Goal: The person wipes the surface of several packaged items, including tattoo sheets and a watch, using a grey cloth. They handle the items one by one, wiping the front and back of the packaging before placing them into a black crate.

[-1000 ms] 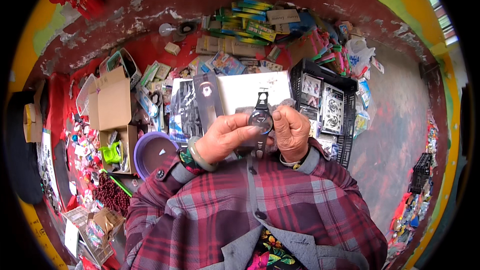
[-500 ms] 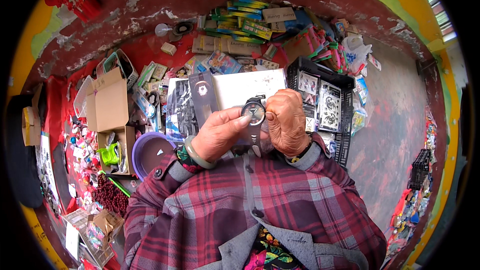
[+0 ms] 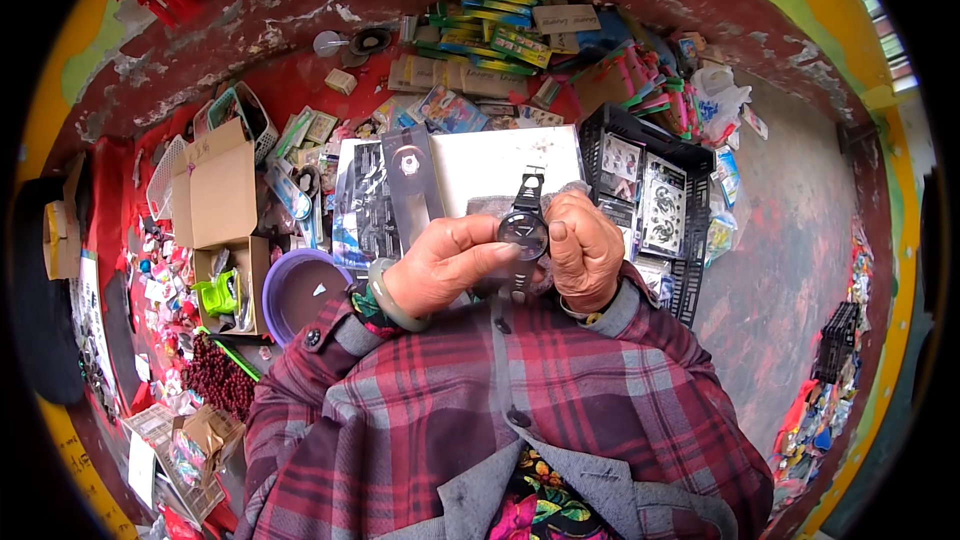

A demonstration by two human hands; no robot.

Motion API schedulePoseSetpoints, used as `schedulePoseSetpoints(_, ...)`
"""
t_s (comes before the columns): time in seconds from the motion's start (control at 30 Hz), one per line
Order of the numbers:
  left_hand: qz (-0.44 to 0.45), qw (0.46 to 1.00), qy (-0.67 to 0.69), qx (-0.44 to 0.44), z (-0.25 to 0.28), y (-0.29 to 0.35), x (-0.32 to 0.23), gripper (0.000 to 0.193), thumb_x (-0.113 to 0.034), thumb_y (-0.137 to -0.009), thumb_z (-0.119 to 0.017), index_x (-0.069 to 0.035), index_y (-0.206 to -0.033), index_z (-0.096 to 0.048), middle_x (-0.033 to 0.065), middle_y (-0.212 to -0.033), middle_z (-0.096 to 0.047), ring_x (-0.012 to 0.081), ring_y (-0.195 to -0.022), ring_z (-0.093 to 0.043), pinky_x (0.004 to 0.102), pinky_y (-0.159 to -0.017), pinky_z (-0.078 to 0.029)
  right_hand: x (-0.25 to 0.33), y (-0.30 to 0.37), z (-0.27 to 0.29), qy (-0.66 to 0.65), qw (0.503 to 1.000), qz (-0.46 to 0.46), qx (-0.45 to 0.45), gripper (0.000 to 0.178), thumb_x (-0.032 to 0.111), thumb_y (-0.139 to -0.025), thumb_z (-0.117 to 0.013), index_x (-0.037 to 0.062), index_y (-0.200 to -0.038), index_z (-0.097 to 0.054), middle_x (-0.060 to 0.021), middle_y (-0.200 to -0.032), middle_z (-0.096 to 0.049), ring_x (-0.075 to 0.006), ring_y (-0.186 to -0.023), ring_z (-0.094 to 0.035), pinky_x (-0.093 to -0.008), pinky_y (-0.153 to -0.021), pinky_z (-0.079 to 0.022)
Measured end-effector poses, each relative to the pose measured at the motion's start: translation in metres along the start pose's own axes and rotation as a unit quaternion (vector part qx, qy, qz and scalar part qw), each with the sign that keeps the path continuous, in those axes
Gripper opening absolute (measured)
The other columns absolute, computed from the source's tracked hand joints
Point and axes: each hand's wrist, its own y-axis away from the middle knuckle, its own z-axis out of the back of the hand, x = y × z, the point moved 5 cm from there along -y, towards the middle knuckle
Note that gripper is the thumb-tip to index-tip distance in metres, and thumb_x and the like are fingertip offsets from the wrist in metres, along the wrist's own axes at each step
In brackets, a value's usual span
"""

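A black wristwatch (image 3: 523, 230) with a round dark dial hangs upright in front of my chest, its strap running up and down. My left hand (image 3: 445, 265) pinches it by the case, thumb over the lower left of the dial. My right hand (image 3: 583, 252) is closed close beside the watch, gripping a grey cloth (image 3: 488, 206) that spreads behind the watch. Part of the cloth is hidden by the watch and my fingers. Beyond lies a white board (image 3: 485, 160) with a dark narrow watch box (image 3: 410, 175) at its left.
At the right stands a black plastic crate (image 3: 690, 230) with packaged sheets. On the left are a purple basin (image 3: 300, 275) and an open cardboard box (image 3: 215, 200) holding a green plastic item. Stacked colourful boxes (image 3: 490, 30) lie against the far wall.
The watch has moved slightly right and tilted, its dial now darker. The grey cloth now shows spread behind it, and my right hand has come down a little.
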Motion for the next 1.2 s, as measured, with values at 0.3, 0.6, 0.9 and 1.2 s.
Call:
schedulePoseSetpoints(0.3,0.034,0.994,0.1,-0.008,0.002,-0.003,0.007,0.03,-0.017,-0.096,-0.047,0.005,-0.115,-0.054,0.0114,-0.102,-0.064,0.0167,-0.093,-0.062,0.0297,-0.085,-0.049,-0.009,-0.002,0.002,-0.006,1.0,0.013,-0.005,0.027,0.019,-0.089,-0.058,0.0045,-0.068,-0.05,-0.0081,-0.061,-0.048,-0.0265,-0.057,-0.046,-0.0354,-0.057,-0.037)
schedulePoseSetpoints(0.6,0.017,0.992,0.123,-0.006,0.007,-0.003,0.011,0.035,-0.018,-0.096,-0.047,0.008,-0.119,-0.051,0.0171,-0.109,-0.061,0.0263,-0.099,-0.061,0.0371,-0.09,-0.047,0.007,-0.011,0.0,0.156,0.974,0.161,0.033,0.006,0.01,-0.085,-0.056,0.0054,-0.087,-0.053,-0.0074,-0.081,-0.055,-0.0269,-0.074,-0.054,-0.0414,-0.075,-0.043)
schedulePoseSetpoints(0.9,0.04,0.995,0.085,0.012,0.005,-0.001,0.011,0.037,-0.019,-0.096,-0.046,0.008,-0.122,-0.049,0.0163,-0.102,-0.063,0.023,-0.095,-0.062,0.034,-0.088,-0.048,0.0,-0.003,-0.001,0.027,0.998,0.049,0.016,0.015,0.009,-0.086,-0.056,0.0047,-0.073,-0.05,-0.0091,-0.063,-0.049,-0.0271,-0.057,-0.047,-0.037,-0.057,-0.039)
schedulePoseSetpoints(1.2,0.053,0.997,0.061,0.016,0.005,-0.001,0.011,0.036,-0.017,-0.096,-0.045,0.007,-0.123,-0.049,0.0156,-0.103,-0.063,0.0235,-0.097,-0.062,0.0343,-0.087,-0.049,-0.007,0.004,-0.002,-0.057,0.997,-0.047,0.02,0.023,0.011,-0.088,-0.057,0.0043,-0.067,-0.049,-0.0074,-0.057,-0.046,-0.0255,-0.053,-0.044,-0.0345,-0.051,-0.035)
